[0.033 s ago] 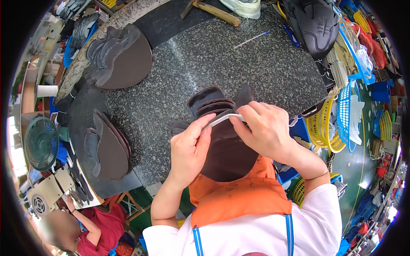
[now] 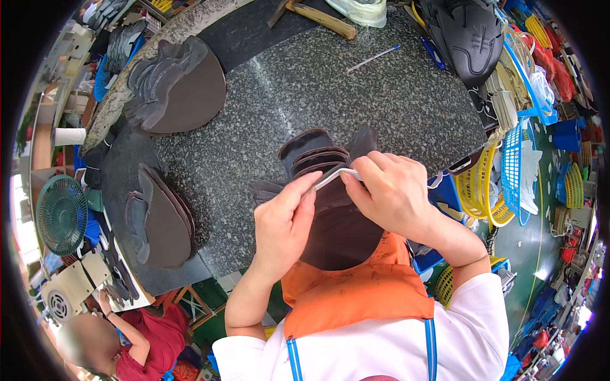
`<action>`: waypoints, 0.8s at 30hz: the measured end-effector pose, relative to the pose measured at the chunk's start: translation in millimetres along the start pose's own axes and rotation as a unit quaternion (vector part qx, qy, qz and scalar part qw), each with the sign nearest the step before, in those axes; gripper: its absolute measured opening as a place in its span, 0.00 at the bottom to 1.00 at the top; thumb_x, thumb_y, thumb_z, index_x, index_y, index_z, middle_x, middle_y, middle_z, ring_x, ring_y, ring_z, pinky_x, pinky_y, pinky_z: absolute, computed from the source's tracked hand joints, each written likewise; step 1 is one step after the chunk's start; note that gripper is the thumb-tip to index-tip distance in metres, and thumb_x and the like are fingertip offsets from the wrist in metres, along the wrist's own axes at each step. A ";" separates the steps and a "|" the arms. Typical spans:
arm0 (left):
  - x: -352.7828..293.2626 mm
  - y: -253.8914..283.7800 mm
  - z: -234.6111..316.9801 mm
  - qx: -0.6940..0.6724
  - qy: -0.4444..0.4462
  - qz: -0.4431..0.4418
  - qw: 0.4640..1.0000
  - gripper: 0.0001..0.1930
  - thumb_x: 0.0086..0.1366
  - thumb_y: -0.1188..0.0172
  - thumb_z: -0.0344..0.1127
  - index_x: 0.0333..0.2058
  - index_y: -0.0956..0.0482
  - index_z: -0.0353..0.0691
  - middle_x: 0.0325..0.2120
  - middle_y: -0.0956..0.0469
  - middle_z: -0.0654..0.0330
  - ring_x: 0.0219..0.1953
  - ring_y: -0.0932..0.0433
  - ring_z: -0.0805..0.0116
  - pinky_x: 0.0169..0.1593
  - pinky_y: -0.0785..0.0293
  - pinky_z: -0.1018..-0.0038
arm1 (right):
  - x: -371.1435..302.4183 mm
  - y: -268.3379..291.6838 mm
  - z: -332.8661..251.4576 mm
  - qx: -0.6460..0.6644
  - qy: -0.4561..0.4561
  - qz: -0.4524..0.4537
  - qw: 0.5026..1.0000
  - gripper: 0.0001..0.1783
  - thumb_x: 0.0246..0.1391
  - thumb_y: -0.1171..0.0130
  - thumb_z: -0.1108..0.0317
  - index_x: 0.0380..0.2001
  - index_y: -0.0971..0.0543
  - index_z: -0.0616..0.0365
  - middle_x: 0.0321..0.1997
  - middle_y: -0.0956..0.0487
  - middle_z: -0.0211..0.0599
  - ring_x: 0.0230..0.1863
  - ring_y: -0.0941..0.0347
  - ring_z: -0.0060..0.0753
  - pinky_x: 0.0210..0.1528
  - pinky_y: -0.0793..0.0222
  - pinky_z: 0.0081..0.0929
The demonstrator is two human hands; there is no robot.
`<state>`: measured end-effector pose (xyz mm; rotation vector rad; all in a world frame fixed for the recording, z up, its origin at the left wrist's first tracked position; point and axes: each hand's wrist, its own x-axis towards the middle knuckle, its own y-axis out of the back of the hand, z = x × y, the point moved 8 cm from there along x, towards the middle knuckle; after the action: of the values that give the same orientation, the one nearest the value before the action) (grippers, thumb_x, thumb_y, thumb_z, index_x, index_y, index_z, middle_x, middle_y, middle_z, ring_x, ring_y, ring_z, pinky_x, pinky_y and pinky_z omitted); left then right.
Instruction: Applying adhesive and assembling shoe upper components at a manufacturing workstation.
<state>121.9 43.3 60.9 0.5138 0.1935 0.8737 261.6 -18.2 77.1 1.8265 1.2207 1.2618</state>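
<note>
Between my hands is a dark brown leather-like shoe piece, its rounded end hanging down against my orange apron. A narrow white strip runs along its upper edge. My left hand pinches the strip's left end between thumb and fingers. On the other side, my right hand has its fingers curled over the strip and edge, thumb pressed close. Just beyond my fingers a stack of similar dark pieces lies on the speckled stone tabletop; its nearer part is hidden.
Two more piles of dark pieces lie on the left. A hammer, a pen and black moulded pieces are at the back. Yellow and blue baskets stand right. A person in red works at lower left.
My left hand has shifted very slightly to the right along the strip. Both hands keep their grip on the piece, and the other things have not moved.
</note>
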 end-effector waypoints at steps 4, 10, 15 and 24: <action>-19.9 -6.8 34.8 0.145 -0.279 0.040 0.948 0.19 0.52 0.38 0.19 0.46 0.21 0.31 0.40 0.18 0.47 0.34 0.16 0.60 0.35 0.19 0.73 | -0.1 -9.0 6.6 0.061 0.002 -0.030 0.998 0.12 0.50 0.35 0.63 0.20 0.26 0.54 0.17 0.28 0.32 0.20 0.26 0.38 0.21 0.31 0.35; -28.2 12.2 57.1 0.175 -0.334 0.058 0.924 0.17 0.50 0.36 0.22 0.42 0.18 0.33 0.40 0.18 0.45 0.34 0.16 0.56 0.33 0.19 0.74 | 21.0 18.2 0.1 0.118 0.036 -0.052 0.991 0.04 0.53 0.39 0.70 0.32 0.20 0.58 0.23 0.24 0.36 0.24 0.26 0.41 0.26 0.30 0.32; -33.7 46.3 71.5 0.037 -0.302 -0.025 0.952 0.17 0.47 0.35 0.25 0.40 0.17 0.34 0.40 0.18 0.45 0.36 0.15 0.55 0.36 0.17 0.71 | 35.7 47.0 44.0 0.187 -0.120 0.010 0.975 0.04 0.56 0.42 0.75 0.34 0.20 0.63 0.25 0.23 0.34 0.27 0.24 0.23 0.30 0.29 0.23; -29.2 -11.7 27.9 0.371 -0.308 0.111 0.869 0.17 0.54 0.39 0.30 0.44 0.19 0.40 0.43 0.27 0.52 0.49 0.26 0.55 0.44 0.23 0.68 | 26.7 -70.0 9.6 0.372 -0.016 -0.407 0.834 0.20 0.52 0.43 0.73 0.50 0.26 0.61 0.45 0.20 0.45 0.47 0.23 0.39 0.48 0.29 0.33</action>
<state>121.6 4.7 77.8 1.5345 -0.1360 0.7947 249.5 34.4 24.3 1.4177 2.3416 0.2592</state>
